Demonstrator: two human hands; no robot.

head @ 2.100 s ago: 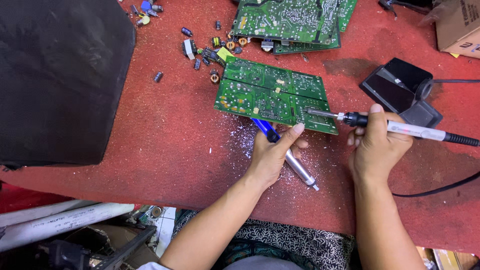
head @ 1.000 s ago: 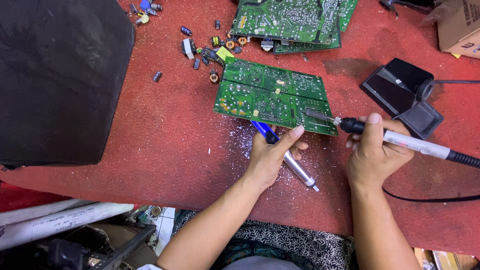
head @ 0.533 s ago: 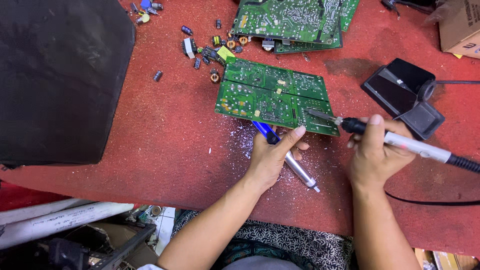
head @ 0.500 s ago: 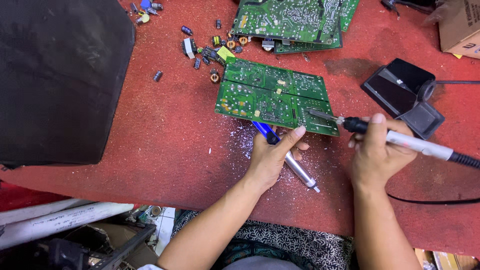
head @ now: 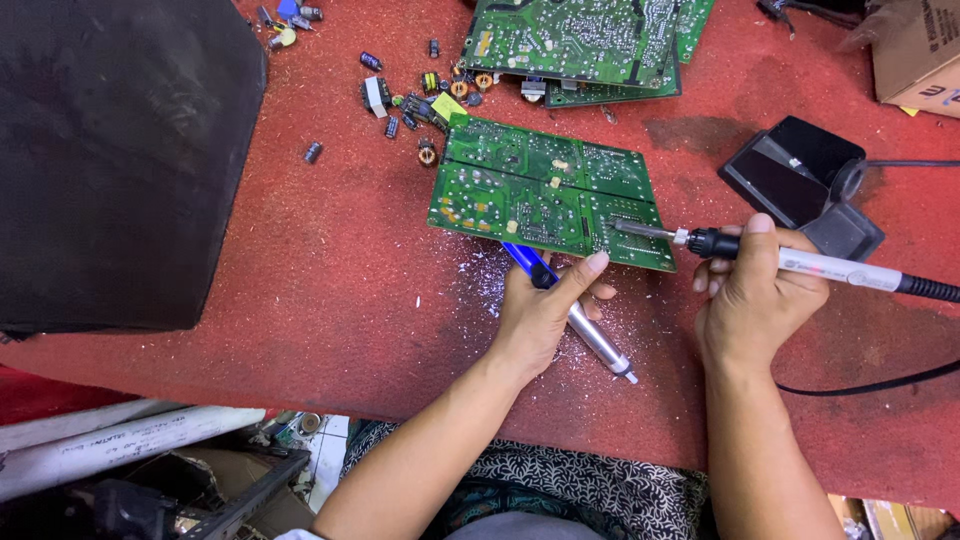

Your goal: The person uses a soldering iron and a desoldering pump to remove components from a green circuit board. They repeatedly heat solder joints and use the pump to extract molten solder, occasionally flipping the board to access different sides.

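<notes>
1. Circuit board (head: 530,190): green laminate, semi-gloss, dotted with dull silvery solder points.
2. Soldering iron (head: 800,262), held in the right hand (head: 755,300): bare metal tip, black rubbery grip, smooth pale plastic barrel, black cable.
3. Desoldering pump (head: 585,325), under the left hand (head: 545,310): glossy blue plastic front, polished metal tube.
4. Table cover (head: 330,280): red, rough, matt, felt-like; speckled with bright solder flecks.
5. Black stand (head: 795,175): smooth, slightly glossy plastic.
6. Dark panel (head: 110,150): matt black, dusty.
7. Box (head: 915,50): brown cardboard.
</notes>
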